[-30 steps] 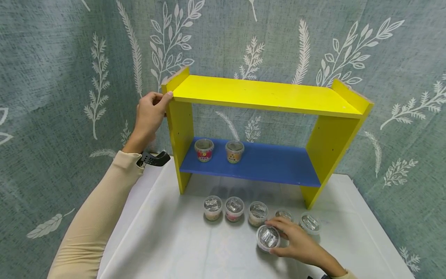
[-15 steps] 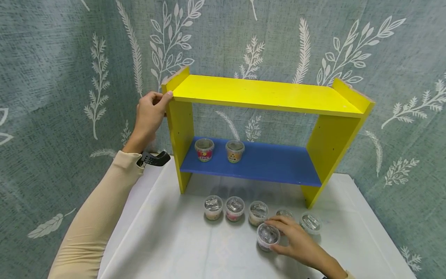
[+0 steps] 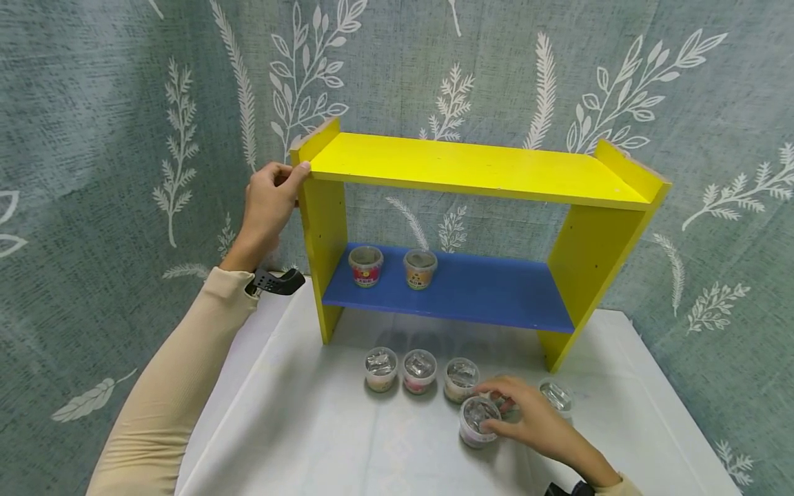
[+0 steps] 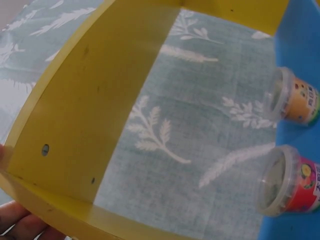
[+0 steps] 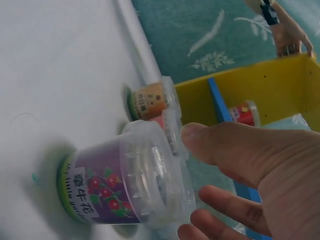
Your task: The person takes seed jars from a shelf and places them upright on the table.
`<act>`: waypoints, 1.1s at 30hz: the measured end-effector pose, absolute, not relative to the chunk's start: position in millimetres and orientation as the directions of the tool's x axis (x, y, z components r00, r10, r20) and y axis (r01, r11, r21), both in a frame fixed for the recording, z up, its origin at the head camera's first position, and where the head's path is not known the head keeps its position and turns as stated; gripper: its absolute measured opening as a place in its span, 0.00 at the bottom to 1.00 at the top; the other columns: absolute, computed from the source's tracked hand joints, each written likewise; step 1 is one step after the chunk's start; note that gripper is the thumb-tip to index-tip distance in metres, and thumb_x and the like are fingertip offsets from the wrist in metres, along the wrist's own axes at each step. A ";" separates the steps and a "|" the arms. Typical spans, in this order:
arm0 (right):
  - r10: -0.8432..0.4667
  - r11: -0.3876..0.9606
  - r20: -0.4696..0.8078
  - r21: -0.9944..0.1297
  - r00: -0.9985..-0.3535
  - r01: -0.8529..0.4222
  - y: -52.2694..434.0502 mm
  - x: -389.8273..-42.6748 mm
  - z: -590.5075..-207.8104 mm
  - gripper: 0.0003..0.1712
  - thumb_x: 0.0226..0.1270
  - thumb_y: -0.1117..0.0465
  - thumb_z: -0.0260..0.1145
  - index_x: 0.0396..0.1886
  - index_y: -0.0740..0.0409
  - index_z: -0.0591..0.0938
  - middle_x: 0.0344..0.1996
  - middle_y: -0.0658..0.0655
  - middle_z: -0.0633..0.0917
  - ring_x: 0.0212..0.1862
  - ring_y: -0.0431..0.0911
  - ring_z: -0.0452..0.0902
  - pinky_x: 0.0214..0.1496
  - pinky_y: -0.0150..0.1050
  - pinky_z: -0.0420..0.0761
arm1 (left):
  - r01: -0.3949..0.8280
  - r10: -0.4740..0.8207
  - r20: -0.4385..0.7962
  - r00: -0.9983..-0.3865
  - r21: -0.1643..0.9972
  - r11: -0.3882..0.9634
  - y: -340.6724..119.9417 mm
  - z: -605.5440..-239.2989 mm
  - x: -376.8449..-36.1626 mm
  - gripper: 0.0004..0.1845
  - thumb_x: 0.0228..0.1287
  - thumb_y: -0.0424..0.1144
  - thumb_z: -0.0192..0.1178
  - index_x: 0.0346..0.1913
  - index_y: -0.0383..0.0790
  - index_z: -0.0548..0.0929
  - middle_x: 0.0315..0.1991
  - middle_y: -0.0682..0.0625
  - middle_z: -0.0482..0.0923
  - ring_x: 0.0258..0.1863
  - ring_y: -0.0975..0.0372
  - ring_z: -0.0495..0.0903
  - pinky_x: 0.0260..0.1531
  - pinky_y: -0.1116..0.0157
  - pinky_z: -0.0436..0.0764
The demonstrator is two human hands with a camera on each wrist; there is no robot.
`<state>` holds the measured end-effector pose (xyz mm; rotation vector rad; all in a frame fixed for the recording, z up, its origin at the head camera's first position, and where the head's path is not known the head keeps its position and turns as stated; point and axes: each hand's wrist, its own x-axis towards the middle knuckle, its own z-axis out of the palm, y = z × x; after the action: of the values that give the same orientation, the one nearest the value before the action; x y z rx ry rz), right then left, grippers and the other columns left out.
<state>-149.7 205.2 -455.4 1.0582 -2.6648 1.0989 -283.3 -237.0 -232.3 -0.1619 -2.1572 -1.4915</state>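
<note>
My left hand point(image 3: 269, 203) grips the top left corner of the yellow and blue shelf point(image 3: 484, 165), thumb on the front edge and fingers behind the side panel. In the left wrist view, its fingers point(image 4: 25, 222) show at the panel's edge. My right hand point(image 3: 533, 417) is beside a clear-lidded plastic cup point(image 5: 102, 190) with a purple label. This cup stands upright on the white table. The thumb point(image 5: 195, 135) and relaxed fingers of the right hand are spread close by its lid. Foil-like silvery contents show through the lid from above.
Behind the right hand, similar cups stand in a row: a left one point(image 3: 380, 372), a pink-labelled one point(image 3: 419, 372), another point(image 3: 461, 381) and a right one point(image 3: 556, 397). On the blue board are a red-labelled cup point(image 3: 366, 267) and an orange-labelled cup point(image 3: 420, 269).
The purple-labelled cup has gone from raised and tilted to upright on the table. My right fingers have loosened and lifted slightly from it. The left hand keeps its grip.
</note>
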 end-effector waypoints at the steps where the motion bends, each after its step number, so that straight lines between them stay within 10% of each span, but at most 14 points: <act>1: -0.569 0.498 0.312 -0.605 -0.760 -0.621 205.4 -150.9 -454.8 0.28 0.62 0.57 0.79 0.60 0.55 0.82 0.51 0.56 0.85 0.44 0.48 0.82 0.41 0.39 0.86 | 0.373 -0.184 0.469 -0.864 0.841 0.392 -237.0 -232.3 -283.1 0.31 0.73 0.64 0.56 0.56 0.36 0.79 0.47 0.47 0.77 0.43 0.60 0.77 0.46 0.64 0.79; 33: -0.446 0.477 0.224 -0.760 -0.866 -0.442 200.3 -192.2 -436.9 0.26 0.68 0.52 0.75 0.64 0.43 0.80 0.53 0.51 0.85 0.51 0.49 0.82 0.51 0.42 0.83 | 0.380 -0.187 0.478 -0.858 0.837 0.394 -236.7 -233.1 -284.5 0.31 0.73 0.64 0.56 0.56 0.36 0.79 0.47 0.47 0.78 0.43 0.60 0.77 0.45 0.64 0.79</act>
<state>-192.2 200.3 -436.9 0.8132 -2.7037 1.3889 -284.5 -236.7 -233.1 -0.1646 -2.1501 -1.4825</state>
